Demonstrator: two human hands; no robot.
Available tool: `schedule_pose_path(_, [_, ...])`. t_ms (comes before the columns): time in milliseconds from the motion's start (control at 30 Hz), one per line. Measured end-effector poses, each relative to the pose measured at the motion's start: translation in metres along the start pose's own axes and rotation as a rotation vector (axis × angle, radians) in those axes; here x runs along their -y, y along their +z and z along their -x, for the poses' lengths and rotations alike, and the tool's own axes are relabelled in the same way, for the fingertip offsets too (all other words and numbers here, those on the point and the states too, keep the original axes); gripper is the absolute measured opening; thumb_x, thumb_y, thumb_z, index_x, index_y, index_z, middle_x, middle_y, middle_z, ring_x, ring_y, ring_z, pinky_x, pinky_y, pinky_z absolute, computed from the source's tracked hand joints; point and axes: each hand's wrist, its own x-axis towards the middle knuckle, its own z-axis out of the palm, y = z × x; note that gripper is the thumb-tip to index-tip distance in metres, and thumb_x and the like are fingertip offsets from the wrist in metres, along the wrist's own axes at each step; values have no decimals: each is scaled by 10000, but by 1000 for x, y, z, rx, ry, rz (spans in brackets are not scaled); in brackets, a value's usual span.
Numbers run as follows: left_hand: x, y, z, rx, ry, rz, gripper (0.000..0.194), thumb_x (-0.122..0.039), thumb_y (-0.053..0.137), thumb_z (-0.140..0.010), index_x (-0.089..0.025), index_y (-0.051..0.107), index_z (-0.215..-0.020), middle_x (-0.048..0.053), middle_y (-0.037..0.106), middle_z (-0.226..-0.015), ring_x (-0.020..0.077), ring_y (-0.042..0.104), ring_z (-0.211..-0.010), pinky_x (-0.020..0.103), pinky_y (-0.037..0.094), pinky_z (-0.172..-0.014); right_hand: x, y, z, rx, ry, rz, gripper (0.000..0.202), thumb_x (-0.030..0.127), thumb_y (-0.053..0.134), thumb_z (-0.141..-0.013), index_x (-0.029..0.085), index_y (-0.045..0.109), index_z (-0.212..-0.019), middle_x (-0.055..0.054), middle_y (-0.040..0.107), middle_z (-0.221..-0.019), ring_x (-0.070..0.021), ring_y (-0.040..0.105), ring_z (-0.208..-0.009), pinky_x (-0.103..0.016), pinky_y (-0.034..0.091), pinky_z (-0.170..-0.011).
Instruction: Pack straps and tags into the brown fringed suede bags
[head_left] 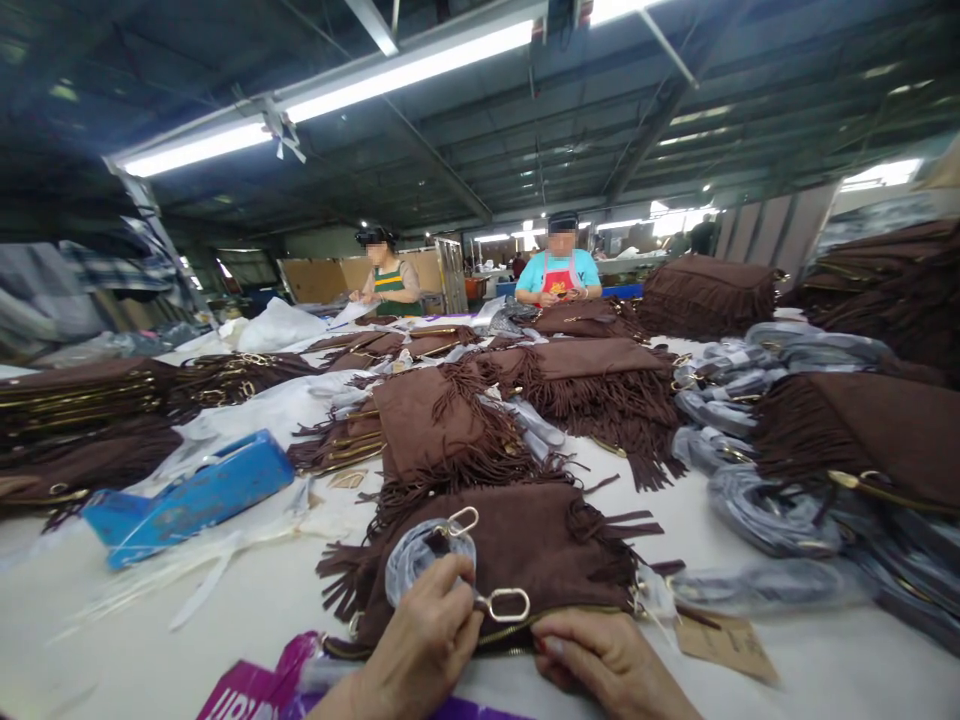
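Nearest me, my left hand (pixel 435 630) pinches a plastic-wrapped strap coil (pixel 405 568), probably slippery; my right hand (pixel 592 660) grips the zipped edge (pixel 511 632) of a brown fringed bag (pixel 544 540) lying flat on the worktop (pixel 694 530). Its long axis runs left to right, zip towards me. The suede-like body looks soft and light, best held by that firmer edge. Beyond lie more bags (pixel 427 415).

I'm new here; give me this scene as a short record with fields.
Nearest item: brown fringed bag, lying flat
Left hand: holding plastic-wrapped coiled strap over the bag
Right hand: at the bag's zippered edge, grip unclear
Right side: cardboard tag
Left side: blue tape dispenser
Beyond: more fringed bags, two aproned co-workers
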Motion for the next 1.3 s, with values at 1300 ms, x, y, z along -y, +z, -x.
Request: schedule_pose_path(1300, [-20, 24, -42, 20, -370, 105, 183, -76, 333, -763, -182, 479, -730, 25, 479, -802, 168, 499, -750, 312, 403, -710, 9, 16, -3, -170, 205, -273, 352, 374, 582, -722, 137, 467, -955, 9, 615, -562, -111, 558, -445, -204, 438, -450])
